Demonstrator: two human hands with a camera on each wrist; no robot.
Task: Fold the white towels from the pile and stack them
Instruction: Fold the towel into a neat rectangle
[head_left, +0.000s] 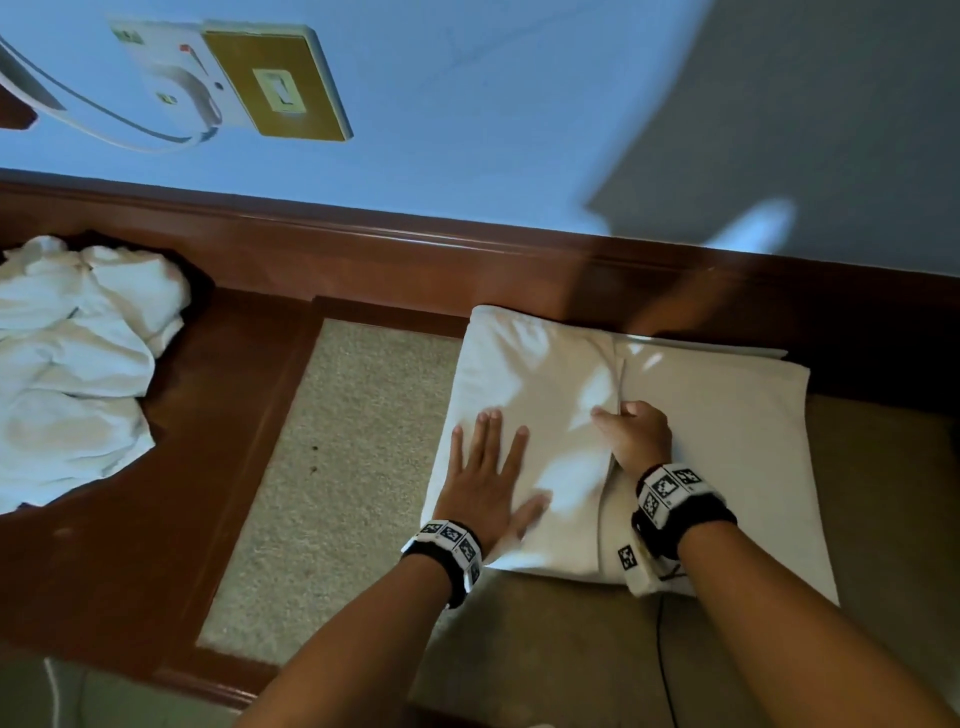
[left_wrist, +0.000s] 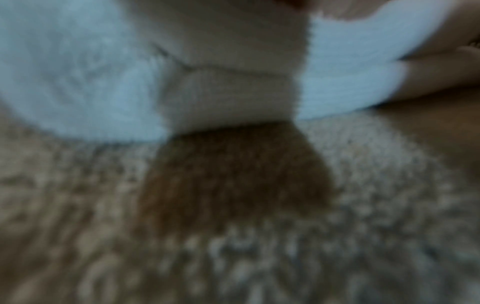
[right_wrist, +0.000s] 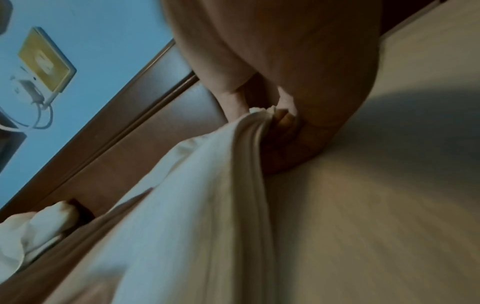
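Room: pale blue wall (head_left: 467, 104), dark wood skirting, wood-framed surface (head_left: 218, 415) with a beige carpeted inset.

Right hand (head_left: 636, 434): grip closed, fingers curled round the bunched folded edge of the top towel (head_left: 530, 395), at the middle of the stack.

Left hand (head_left: 488, 483): grip wide, fingers straight and spread, palm pressing flat on the top towel near its front-left corner.

Folded towel (head_left: 727, 441): lies beneath, along the surface's right side, near the back edge.

Pile of white towels (head_left: 72, 364): crumpled, at the surface's left edge, well apart.

Wall: brass socket plate (head_left: 275, 85), white plug and cable (head_left: 176, 88).
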